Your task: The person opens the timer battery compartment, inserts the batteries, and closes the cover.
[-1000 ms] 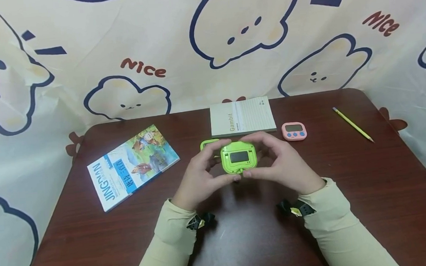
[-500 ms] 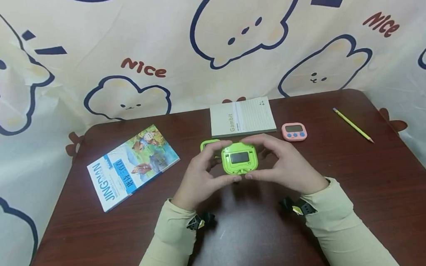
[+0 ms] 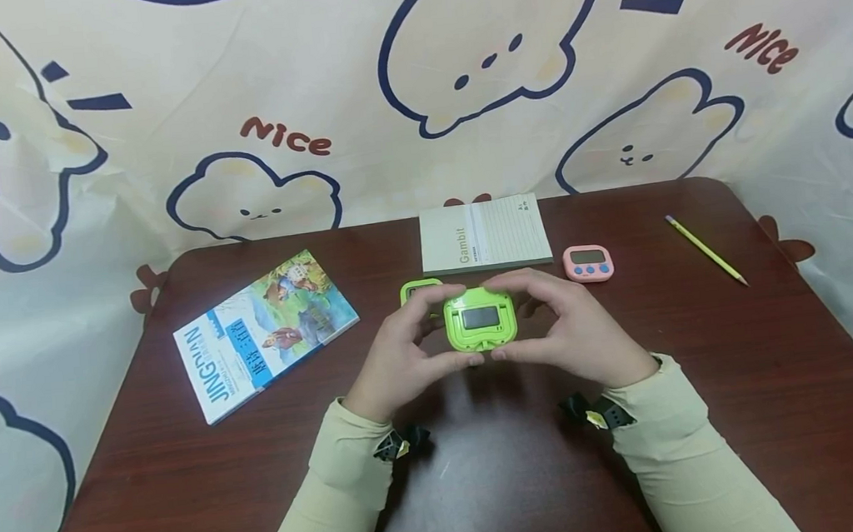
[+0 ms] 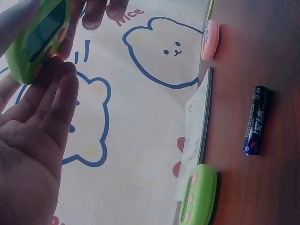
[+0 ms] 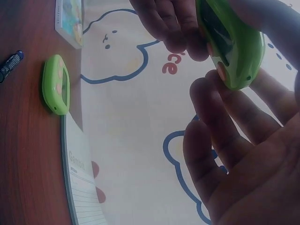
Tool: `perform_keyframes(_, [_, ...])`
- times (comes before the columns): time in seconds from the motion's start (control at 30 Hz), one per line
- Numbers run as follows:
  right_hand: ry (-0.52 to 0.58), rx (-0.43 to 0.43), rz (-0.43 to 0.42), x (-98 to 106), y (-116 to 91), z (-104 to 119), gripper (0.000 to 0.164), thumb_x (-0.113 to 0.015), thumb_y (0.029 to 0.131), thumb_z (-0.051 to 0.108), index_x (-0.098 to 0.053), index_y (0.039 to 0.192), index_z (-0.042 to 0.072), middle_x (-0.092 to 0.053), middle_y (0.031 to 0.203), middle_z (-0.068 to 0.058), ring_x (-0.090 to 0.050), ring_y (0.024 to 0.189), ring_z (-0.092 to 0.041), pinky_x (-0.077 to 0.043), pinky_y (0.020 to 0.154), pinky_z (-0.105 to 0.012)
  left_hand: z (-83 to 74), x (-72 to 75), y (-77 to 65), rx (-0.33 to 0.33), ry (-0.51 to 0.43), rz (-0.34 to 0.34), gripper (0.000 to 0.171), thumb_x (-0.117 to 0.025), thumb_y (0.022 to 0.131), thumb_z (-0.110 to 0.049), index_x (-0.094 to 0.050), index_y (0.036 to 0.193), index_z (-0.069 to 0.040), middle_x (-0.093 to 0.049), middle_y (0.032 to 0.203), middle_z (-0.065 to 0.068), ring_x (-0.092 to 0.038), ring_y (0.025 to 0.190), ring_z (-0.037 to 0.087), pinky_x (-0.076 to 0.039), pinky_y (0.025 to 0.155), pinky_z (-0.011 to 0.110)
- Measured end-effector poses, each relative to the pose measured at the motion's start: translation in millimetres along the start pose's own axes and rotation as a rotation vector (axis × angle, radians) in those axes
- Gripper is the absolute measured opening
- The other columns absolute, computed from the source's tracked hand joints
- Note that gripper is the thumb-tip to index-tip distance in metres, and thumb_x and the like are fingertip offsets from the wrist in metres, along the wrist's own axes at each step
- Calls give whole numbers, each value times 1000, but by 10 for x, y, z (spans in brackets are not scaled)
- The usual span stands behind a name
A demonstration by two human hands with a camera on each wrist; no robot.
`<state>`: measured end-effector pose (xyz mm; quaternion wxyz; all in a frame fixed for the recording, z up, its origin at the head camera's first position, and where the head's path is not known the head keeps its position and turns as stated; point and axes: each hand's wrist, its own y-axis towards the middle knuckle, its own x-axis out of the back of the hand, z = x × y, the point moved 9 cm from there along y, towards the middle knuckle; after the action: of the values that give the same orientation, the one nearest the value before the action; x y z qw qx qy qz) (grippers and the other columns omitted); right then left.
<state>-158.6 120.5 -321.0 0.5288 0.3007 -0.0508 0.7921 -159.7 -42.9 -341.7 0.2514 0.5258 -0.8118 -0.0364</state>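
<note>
A green digital timer [image 3: 481,318] is raised above the table between both hands. My left hand [image 3: 403,351] pinches its left side, thumb at the lower edge and index finger at the top. On the other side, my right hand [image 3: 582,333] pinches it the same way. The back, with a dark rectangle, shows in the head view; the wrist views catch the screen side with orange buttons. A second green timer [image 4: 199,194] lies behind the left hand, partly hidden in the head view. A dark battery [image 4: 256,121] lies on the table, visible in both wrist views.
Behind the hands lies a "Gambit" notebook [image 3: 484,232], with a pink timer [image 3: 588,263] to its right. A yellow pencil [image 3: 707,250] is farther right, and a colourful book [image 3: 267,337] at left. A printed cloth [image 3: 368,95] hangs behind the table [image 3: 766,373].
The held timer and my right hand have shifted very slightly down and to the right. Both hands keep their hold; the things on the table stay put.
</note>
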Motion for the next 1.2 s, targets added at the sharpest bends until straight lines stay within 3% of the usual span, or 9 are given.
perform_keyframes(0.27, [-2, 1, -14, 8, 2, -11, 67, -92, 73, 21, -63, 133, 20, -62, 127, 7, -58, 97, -14, -53, 79, -28, -2, -4, 5, -12, 13, 5, 75, -89, 77, -13, -51, 141, -12, -58, 135, 0, -58, 118, 16, -52, 100, 33])
perform_keyframes(0.43, [-5, 7, -31, 8, 7, -13, 67, -92, 73, 18, -63, 132, 20, -63, 126, 7, -58, 96, -13, -52, 79, -28, -42, 15, 9, -55, 87, -3, 77, -89, 77, -17, -51, 143, -16, -57, 138, -2, -56, 123, 14, -53, 100, 40])
perform_keyframes(0.63, [-2, 16, -32, 6, 13, -5, 67, -92, 72, 17, -62, 133, 20, -62, 126, 9, -59, 95, -12, -54, 79, -31, -108, 33, 12, -122, 178, -26, 78, -90, 77, -21, -51, 144, -17, -57, 139, -3, -54, 125, 11, -54, 98, 37])
perform_keyframes(0.77, [-4, 13, -27, 2, 14, -5, 67, -92, 73, 19, -62, 133, 21, -62, 126, 9, -59, 96, -12, -53, 80, -29, -122, 54, 11, -137, 221, -46, 79, -91, 76, -24, -52, 144, -19, -57, 139, -4, -52, 126, 12, -54, 97, 42])
perform_keyframes(1.2, [-8, -10, -35, 8, 12, -37, 66, -92, 73, 21, -63, 132, 19, -64, 123, 8, -59, 94, -13, -53, 79, -29, -142, 53, 10, -148, 198, -46, 77, -91, 75, -20, -54, 142, -13, -57, 141, -3, -51, 128, 12, -54, 97, 43])
